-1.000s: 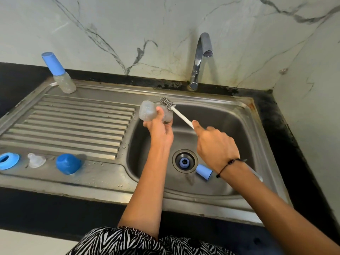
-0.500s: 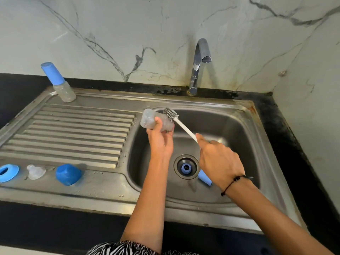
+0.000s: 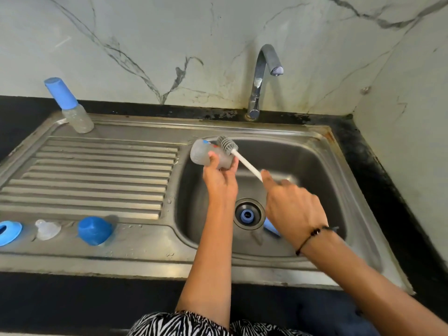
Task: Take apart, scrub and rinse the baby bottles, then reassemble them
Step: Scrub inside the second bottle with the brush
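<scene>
My left hand [image 3: 221, 179] grips a clear, open baby bottle [image 3: 206, 155], held on its side over the left rim of the sink basin [image 3: 315, 170]. In my right hand [image 3: 291, 207] I hold a white-handled bottle brush [image 3: 244, 162]; its grey bristle head lies against the outside of the bottle near its mouth. A blue collar ring [image 3: 9, 232], a clear teat [image 3: 47, 229] and a blue cap [image 3: 94, 230] lie in a row on the drainboard's front edge. A second bottle with a blue cap [image 3: 70, 107] stands at the back left.
The chrome tap [image 3: 263, 76] stands behind the basin with no water running. A blue ring [image 3: 246, 215] sits in the drain, and a blue piece [image 3: 271, 229] lies beside it, partly hidden by my right hand. The ribbed drainboard [image 3: 97, 175] stretches to the left.
The brush head stays at the bottle's mouth end, shifting slightly along the outside. Bottle and both hands have drifted a little lower over the basin; the camera has tilted.
</scene>
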Available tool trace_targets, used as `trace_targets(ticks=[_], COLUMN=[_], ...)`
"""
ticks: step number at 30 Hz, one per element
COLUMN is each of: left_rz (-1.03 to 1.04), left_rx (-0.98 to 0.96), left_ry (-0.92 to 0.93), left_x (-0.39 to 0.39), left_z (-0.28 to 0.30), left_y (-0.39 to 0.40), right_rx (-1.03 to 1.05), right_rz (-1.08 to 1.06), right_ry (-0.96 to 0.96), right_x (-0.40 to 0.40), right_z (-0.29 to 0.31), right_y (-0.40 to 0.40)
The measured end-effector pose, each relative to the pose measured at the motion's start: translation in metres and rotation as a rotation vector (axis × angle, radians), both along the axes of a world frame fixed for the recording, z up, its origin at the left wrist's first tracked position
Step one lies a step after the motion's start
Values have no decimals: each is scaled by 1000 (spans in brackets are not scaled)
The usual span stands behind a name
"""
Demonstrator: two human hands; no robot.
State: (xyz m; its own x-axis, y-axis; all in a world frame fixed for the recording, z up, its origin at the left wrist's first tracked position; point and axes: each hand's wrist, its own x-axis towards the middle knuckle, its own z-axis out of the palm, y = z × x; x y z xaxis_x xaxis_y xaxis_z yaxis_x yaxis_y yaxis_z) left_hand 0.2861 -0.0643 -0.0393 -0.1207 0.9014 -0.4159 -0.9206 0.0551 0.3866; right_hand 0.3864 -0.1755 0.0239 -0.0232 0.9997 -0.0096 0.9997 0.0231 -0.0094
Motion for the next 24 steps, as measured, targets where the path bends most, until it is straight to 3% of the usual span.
trace_targets(ticks=[6, 14, 24], left_rz=[-14, 102, -42], left_rx=[115, -48, 102], left_ry=[4, 67, 30], left_x=[-3, -4, -13], left_z=[9, 9, 10], left_y=[2, 13, 13], right_rx=[19, 15, 69], right_rz=[-64, -77, -131], right_ry=[55, 23, 28], right_x=[-11, -20, -27], right_z=[4, 0, 1], right_y=[20, -26, 7])
